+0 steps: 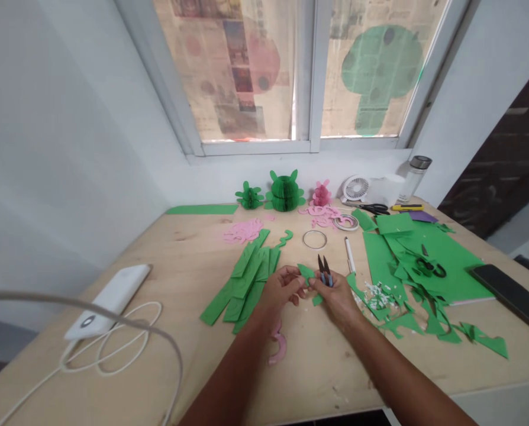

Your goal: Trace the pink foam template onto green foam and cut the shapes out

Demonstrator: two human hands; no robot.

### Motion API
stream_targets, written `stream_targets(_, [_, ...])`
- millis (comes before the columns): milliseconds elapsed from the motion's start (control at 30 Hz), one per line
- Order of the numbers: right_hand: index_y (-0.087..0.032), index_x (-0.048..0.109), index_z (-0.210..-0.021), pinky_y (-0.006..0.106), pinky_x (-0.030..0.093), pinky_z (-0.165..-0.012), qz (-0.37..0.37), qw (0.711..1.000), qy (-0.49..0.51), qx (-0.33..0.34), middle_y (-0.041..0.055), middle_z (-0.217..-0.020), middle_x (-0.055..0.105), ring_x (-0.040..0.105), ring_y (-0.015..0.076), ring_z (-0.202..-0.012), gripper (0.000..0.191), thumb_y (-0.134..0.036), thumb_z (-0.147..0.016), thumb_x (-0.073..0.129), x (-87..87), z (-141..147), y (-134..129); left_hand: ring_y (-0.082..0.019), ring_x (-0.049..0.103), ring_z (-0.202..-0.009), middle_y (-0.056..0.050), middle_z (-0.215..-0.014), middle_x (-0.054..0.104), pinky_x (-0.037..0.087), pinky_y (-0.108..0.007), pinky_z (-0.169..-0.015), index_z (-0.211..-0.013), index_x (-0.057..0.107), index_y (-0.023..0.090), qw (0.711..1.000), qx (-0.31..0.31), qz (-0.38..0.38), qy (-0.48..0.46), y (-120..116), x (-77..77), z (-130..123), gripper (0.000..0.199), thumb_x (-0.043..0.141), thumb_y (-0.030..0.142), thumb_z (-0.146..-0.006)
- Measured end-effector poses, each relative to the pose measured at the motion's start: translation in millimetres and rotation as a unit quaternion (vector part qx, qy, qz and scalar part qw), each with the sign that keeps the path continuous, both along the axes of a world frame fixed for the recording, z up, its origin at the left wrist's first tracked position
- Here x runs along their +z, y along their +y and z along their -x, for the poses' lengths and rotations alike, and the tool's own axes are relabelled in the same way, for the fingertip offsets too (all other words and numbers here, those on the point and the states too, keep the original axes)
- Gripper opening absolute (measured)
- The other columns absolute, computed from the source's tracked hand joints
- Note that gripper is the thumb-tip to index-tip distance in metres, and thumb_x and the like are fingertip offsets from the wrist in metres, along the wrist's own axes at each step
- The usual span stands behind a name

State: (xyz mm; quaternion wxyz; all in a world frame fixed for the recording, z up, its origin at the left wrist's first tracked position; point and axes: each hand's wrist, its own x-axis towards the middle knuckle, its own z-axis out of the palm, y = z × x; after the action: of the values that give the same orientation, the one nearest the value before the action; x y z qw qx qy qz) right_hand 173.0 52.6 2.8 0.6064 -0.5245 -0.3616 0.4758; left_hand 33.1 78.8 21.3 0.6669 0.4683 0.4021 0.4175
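Observation:
A small green paper piece is pinched between my left hand and my right hand, near the middle of the table. Small thread snips rest in my right hand, their two dark blades apart and pointing away from me. Left of my hands lies a stack of green paper strips. A pink curved cutout is partly hidden under my left forearm. Beyond my hands are a green curved cutout and a tape ring.
Green scraps and white bits lie at right, beside a dark phone. A white power bank with a cable sits at left. Paper figures, a small fan and a bottle stand along the wall.

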Motion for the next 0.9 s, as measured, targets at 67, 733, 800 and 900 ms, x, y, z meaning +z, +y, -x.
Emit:
stream_targets(67, [-0.017, 0.064, -0.063, 0.025, 0.038, -0.053, 0.001, 1.0, 0.008, -0.008, -0.0019, -0.055, 0.057, 0.05, 0.013, -0.055, 0.028, -0.035, -0.054, 0.082, -0.7, 0.5, 0.2, -0.01, 0.055, -0.049, 0.001, -0.06, 0.063, 0.038, -0.02, -0.046, -0.073, 0.058, 0.017, 1.0, -0.018, -0.016, 0.011, -0.9, 0.1, -1.0, 0.029, 0.076, 0.036, -0.06])
stream_targets(733, [-0.016, 0.065, -0.071, 0.022, 0.023, -0.045, 0.023, 0.999, 0.012, -0.021, -0.0064, -0.053, 0.047, 0.033, 0.0077, -0.047, 0.041, -0.046, -0.052, 0.085, 1.5, -1.1, -2.2, -0.009, 0.05, -0.044, 0.002, -0.05, 0.059, 0.037, -0.02, -0.047, -0.063, 0.057, 0.016, 0.997, -0.03, -0.039, 0.06, -0.6, 0.8, 3.0, 0.02, 0.071, 0.031, -0.062])
stream_targets(800, [-0.016, 0.064, -0.068, 0.022, 0.022, -0.044, 0.025, 0.999, 0.015, -0.025, -0.0069, -0.051, 0.046, 0.031, 0.007, -0.046, 0.041, -0.046, -0.05, 0.085, 2.3, -2.4, -1.4, -0.009, 0.05, -0.044, 0.003, -0.05, 0.059, 0.036, -0.02, -0.047, -0.064, 0.057, 0.017, 0.996, -0.045, -0.035, 0.065, -0.6, -1.4, 2.6, 0.022, 0.072, 0.033, -0.062])
stream_targets(900, [-0.017, 0.063, -0.065, 0.023, 0.021, -0.043, 0.014, 0.999, 0.021, -0.043, -0.0072, -0.05, 0.044, 0.03, 0.0067, -0.045, 0.041, -0.047, -0.05, 0.085, 2.6, -2.8, -0.8, -0.01, 0.051, -0.048, 0.003, -0.053, 0.059, 0.037, -0.021, -0.05, -0.068, 0.058, 0.018, 0.996, -0.064, -0.034, 0.053, -1.2, -3.5, 1.0, 0.025, 0.074, 0.036, -0.062])
